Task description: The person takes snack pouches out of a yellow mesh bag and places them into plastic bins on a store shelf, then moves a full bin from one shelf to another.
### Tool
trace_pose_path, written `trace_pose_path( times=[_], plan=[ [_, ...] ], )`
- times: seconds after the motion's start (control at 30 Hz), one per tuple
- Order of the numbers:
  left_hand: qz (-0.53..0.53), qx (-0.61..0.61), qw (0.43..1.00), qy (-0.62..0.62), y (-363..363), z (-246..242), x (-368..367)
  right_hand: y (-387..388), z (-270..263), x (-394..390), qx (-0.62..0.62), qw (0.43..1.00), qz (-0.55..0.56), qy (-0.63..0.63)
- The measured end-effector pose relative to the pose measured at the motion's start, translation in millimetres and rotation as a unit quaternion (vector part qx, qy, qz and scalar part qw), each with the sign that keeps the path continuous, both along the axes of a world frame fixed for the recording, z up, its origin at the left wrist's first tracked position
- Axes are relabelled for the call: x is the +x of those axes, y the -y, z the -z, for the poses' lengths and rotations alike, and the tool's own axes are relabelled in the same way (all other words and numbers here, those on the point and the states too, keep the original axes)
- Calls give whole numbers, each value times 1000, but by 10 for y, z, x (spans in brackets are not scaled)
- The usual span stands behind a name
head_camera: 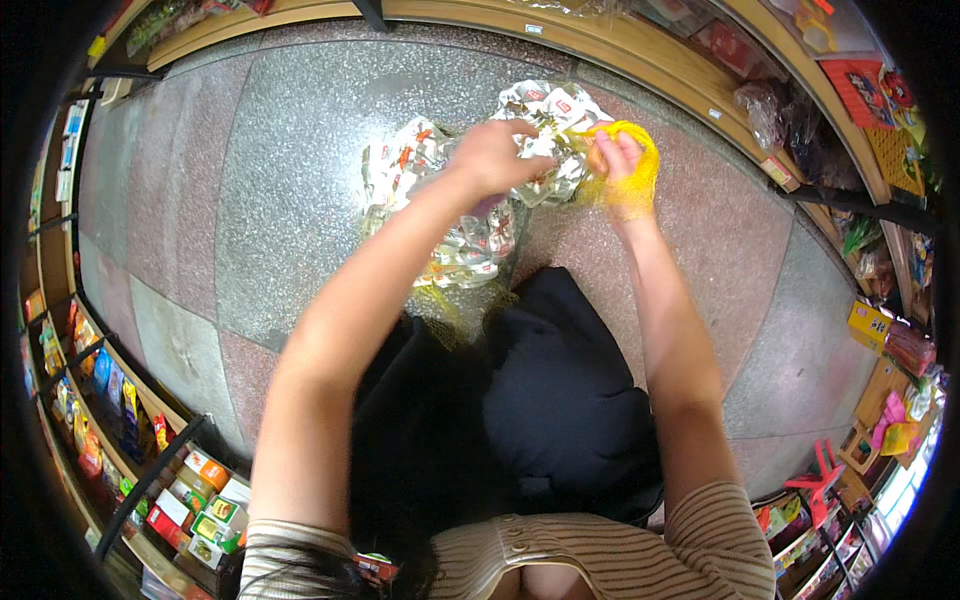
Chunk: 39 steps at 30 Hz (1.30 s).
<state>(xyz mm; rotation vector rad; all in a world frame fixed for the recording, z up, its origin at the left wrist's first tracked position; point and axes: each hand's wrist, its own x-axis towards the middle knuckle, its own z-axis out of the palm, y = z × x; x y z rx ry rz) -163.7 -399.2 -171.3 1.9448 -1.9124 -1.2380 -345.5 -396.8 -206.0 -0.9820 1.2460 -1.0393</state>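
Note:
Silvery-white small packets with red marks lie in two bunches on the floor, a left bunch and a right bunch. Yellow netting shows around parts of both. My right hand has yellow mesh net wrapped over its back and wrist, and its fingers pinch a gathered strand leading to the right bunch. Between the bunches, my left hand reaches over the packets with thumb and forefinger apart; its other fingers are partly hidden. Loose netting trails from the left bunch toward my dark-clothed knees.
Speckled stone tiles form the floor. A wooden shelf edge curves along the far side. Shelves of packaged goods stand at left, with small boxes below. A red plastic item and a yellow box are at right.

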Motion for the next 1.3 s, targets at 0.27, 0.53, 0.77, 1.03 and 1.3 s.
trace_pose_path(
  times=[0.27,0.53,0.77,1.03,1.3],
  plan=[
    [-35,72,947,-311,94,64,-455,-48,-548,-186,-22,990,-84,-115],
    [-241,19,894,-378,14,338,222,-217,-179,-750,145,976,-146,-69],
    [-152,116,849,-493,-227,76,214,-146,-439,-647,23,966,-51,254],
    [-79,138,890,-427,-242,-708,-98,-36,-733,-404,84,917,-234,313],
    [-65,54,911,-404,-266,-927,22,-201,-948,80,-75,966,-218,-121]
  ],
)
